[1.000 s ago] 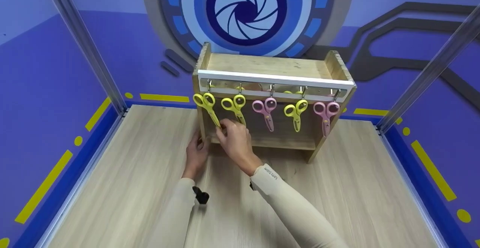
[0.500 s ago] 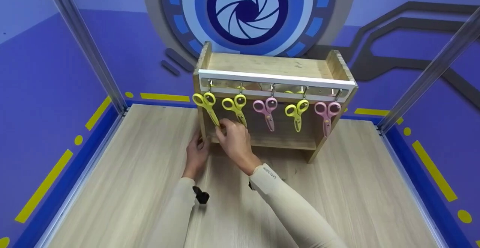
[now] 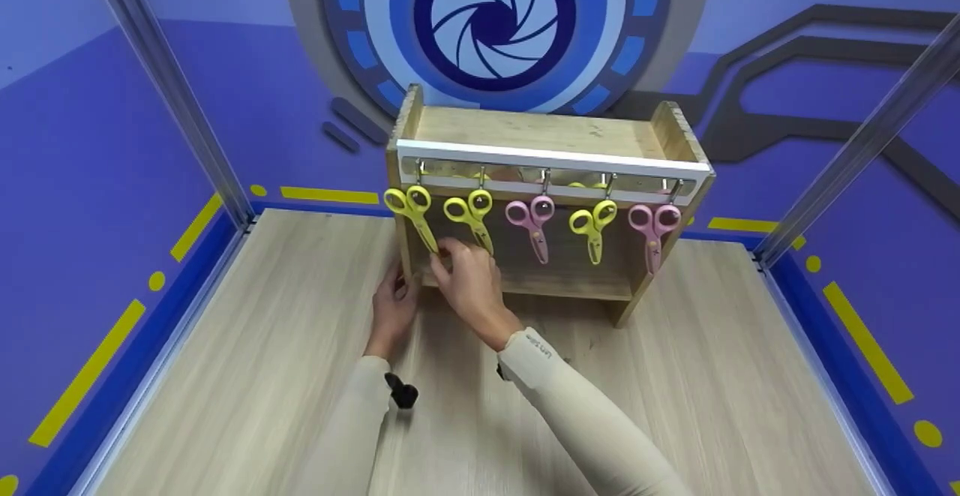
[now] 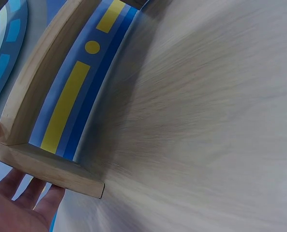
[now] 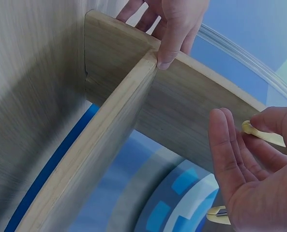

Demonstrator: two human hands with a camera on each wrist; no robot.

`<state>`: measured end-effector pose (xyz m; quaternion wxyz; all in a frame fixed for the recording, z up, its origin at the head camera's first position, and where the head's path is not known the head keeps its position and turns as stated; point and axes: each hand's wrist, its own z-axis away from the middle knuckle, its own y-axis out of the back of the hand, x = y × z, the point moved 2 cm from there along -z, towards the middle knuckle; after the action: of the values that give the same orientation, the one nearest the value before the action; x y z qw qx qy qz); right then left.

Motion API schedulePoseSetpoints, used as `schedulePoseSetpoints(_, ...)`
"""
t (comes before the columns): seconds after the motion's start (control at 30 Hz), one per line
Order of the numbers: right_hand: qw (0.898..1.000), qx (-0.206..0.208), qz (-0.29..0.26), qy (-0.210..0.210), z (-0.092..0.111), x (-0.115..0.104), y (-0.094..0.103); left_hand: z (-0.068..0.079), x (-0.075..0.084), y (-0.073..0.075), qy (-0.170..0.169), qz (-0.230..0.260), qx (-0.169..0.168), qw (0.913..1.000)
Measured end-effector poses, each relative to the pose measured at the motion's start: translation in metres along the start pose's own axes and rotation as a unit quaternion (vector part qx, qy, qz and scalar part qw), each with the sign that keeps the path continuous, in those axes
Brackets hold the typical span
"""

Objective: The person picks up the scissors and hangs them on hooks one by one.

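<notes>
A wooden shelf (image 3: 525,122) stands on the table, with a hook rail (image 3: 555,157) across its front. From the rail hang yellow and pink scissors. My right hand (image 3: 474,282) pinches the blade tip of the leftmost yellow scissors (image 3: 417,212) between thumb and index finger; the right wrist view shows the yellow tip (image 5: 265,135) there, the other fingers extended. Low on the shelf's left side panel (image 5: 115,41), my left hand (image 3: 394,310) grips the edge, its thumb over the front and its fingers along the outer face (image 4: 17,208).
Second from the left hang more yellow scissors (image 3: 469,212), right behind my right hand. Pink scissors (image 3: 534,220), another yellow pair (image 3: 593,227) and pink scissors (image 3: 654,227) hang further right. Blue printed walls (image 3: 180,106) and metal posts (image 3: 862,132) enclose the wooden tabletop (image 3: 712,376).
</notes>
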<state>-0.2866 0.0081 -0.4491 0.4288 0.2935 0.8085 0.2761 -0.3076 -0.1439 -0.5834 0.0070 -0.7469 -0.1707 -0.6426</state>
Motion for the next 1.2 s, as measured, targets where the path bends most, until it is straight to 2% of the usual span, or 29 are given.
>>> schedulePoseSetpoints(0.2, 1.0, -0.005, 0.01, -0.002, 0.003, -0.001, 0.005, 0.001, 0.001, 0.0, -0.001, -0.003, -0.002, 1.0)
schedulePoseSetpoints(0.37, 0.999, -0.003, 0.033, 0.008, 0.008, -0.001, 0.015, 0.001, 0.002, -0.001, -0.004, -0.007, -0.012, 0.9999)
schedulePoseSetpoints(0.57, 0.998, -0.021, 0.059, 0.025, 0.018, -0.002, 0.029, 0.004, 0.0, 0.0, -0.014, -0.002, -0.005, 0.9999)
schedulePoseSetpoints(0.7, 0.996, -0.03, 0.072, 0.037, 0.025, -0.001, 0.04, 0.004, 0.0, -0.001, -0.021, -0.008, -0.012, 0.9997)
schedulePoseSetpoints(0.9, 0.992, -0.036, 0.102, 0.067, 0.044, 0.005, 0.052, 0.004, -0.001, 0.001, -0.002, -0.023, -0.016, 0.9996)
schedulePoseSetpoints(1.2, 0.983, -0.055, 0.146, 0.096, 0.067, 0.026, 0.063, 0.004, -0.002, -0.001, 0.011, -0.015, -0.028, 0.9995)
